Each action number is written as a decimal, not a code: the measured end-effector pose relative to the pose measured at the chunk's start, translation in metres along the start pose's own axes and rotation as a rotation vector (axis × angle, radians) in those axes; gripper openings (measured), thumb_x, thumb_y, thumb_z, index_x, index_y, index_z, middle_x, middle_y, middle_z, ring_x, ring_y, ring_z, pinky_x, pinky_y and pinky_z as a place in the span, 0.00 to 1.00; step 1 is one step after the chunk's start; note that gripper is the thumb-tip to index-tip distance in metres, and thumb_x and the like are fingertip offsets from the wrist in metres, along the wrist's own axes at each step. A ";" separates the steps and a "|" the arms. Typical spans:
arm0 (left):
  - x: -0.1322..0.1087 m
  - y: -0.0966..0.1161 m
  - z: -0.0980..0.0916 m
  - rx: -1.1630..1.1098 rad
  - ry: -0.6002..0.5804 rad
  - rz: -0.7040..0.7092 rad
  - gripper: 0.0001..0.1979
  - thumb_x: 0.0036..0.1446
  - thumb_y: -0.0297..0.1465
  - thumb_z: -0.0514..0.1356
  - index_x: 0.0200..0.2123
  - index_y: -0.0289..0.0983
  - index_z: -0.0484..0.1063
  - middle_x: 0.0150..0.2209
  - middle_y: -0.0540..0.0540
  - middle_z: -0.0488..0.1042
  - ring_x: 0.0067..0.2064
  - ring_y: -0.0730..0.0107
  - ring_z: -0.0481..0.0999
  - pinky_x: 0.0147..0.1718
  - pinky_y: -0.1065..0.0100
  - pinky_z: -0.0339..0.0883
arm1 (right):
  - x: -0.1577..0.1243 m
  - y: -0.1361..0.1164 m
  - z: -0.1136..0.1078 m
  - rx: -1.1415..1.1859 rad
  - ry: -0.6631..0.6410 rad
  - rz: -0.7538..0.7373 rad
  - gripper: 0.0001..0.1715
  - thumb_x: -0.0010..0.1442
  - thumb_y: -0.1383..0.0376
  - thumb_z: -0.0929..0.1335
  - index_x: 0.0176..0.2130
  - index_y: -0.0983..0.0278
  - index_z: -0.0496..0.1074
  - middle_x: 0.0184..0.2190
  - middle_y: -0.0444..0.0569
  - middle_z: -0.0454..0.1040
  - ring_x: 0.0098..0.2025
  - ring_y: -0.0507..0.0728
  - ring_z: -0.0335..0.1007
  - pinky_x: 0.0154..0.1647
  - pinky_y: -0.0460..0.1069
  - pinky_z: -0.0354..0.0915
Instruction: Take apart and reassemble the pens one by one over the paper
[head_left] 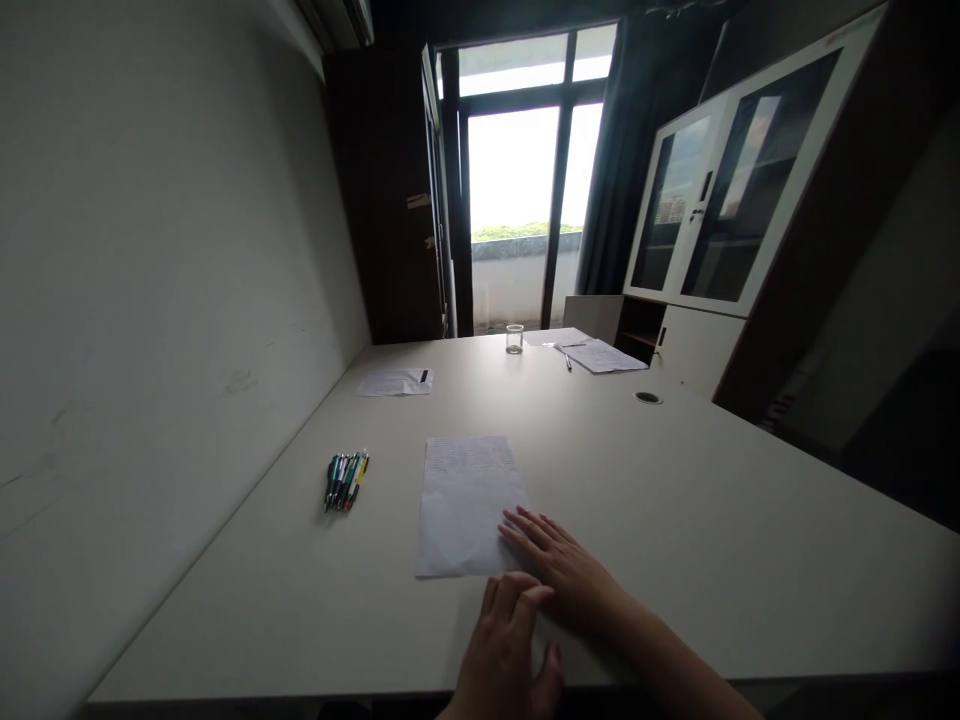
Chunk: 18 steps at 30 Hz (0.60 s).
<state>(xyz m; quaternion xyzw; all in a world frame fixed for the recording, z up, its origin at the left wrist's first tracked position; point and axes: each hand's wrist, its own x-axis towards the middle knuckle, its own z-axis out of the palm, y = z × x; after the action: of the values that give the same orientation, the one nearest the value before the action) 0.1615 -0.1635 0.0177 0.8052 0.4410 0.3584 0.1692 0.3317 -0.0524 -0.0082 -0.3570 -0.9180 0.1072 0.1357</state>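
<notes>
Our right hand lies palm down just below the middle of the frame, fingers stretched out and grasping nothing, their tips over the right edge of a sheet of paper. Our left hand, at the bottom centre, is loosely bent with the thumb apart and nothing seen in it; it overlaps the right hand in our view (whether the two touch, we cannot tell). We see the sheet lying at the lower centre of the frame, on a pale table, with lines of writing across its upper part (too small for us to read). Left of it we have a row of pens lying side by side. Farther up, left of centre, lies another paper with a dark strip at its right end. Near the table's far edge we find a clear glass, then, to its right, some papers with a single pen beside them. A white cabinet fills the upper right, and a bright window the top centre.
</notes>
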 end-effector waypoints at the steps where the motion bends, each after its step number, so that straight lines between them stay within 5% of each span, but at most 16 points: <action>1: 0.002 -0.005 -0.010 0.027 0.013 0.011 0.27 0.52 0.20 0.56 0.57 0.37 0.63 0.54 0.37 0.69 0.57 0.52 0.69 0.58 0.46 0.65 | 0.000 -0.001 -0.001 0.005 0.011 -0.004 0.32 0.71 0.52 0.61 0.69 0.55 0.56 0.71 0.50 0.52 0.72 0.64 0.45 0.71 0.64 0.46; 5: 0.016 -0.043 -0.056 0.202 -0.026 0.044 0.23 0.61 0.23 0.54 0.60 0.40 0.62 0.61 0.40 0.65 0.66 0.55 0.60 0.62 0.48 0.61 | 0.003 -0.003 -0.008 0.020 -0.024 -0.010 0.31 0.71 0.49 0.59 0.69 0.52 0.56 0.71 0.48 0.53 0.72 0.64 0.44 0.71 0.66 0.44; 9: 0.024 -0.095 -0.084 0.449 -0.191 0.070 0.26 0.66 0.32 0.57 0.65 0.43 0.58 0.69 0.43 0.56 0.72 0.52 0.48 0.66 0.43 0.53 | 0.011 -0.001 -0.017 0.041 -0.108 -0.017 0.33 0.71 0.46 0.58 0.70 0.51 0.52 0.71 0.46 0.50 0.73 0.64 0.42 0.71 0.67 0.43; 13: 0.023 -0.126 -0.086 0.531 -0.322 0.036 0.28 0.69 0.41 0.53 0.68 0.43 0.54 0.70 0.43 0.54 0.72 0.52 0.48 0.65 0.41 0.52 | 0.014 0.007 -0.017 0.076 -0.122 -0.043 0.34 0.70 0.47 0.60 0.70 0.51 0.52 0.72 0.45 0.48 0.73 0.65 0.40 0.71 0.66 0.43; 18: 0.023 -0.131 -0.083 0.530 -0.312 0.040 0.30 0.69 0.43 0.53 0.70 0.43 0.50 0.70 0.43 0.54 0.72 0.52 0.48 0.66 0.41 0.49 | 0.015 0.015 -0.015 0.093 -0.089 -0.061 0.37 0.69 0.48 0.62 0.71 0.52 0.50 0.72 0.47 0.49 0.73 0.67 0.40 0.71 0.67 0.45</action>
<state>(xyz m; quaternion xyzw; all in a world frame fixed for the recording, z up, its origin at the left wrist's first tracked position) 0.0319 -0.0755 0.0075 0.8750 0.4721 0.1063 0.0118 0.3354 -0.0298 0.0042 -0.3168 -0.9276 0.1614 0.1142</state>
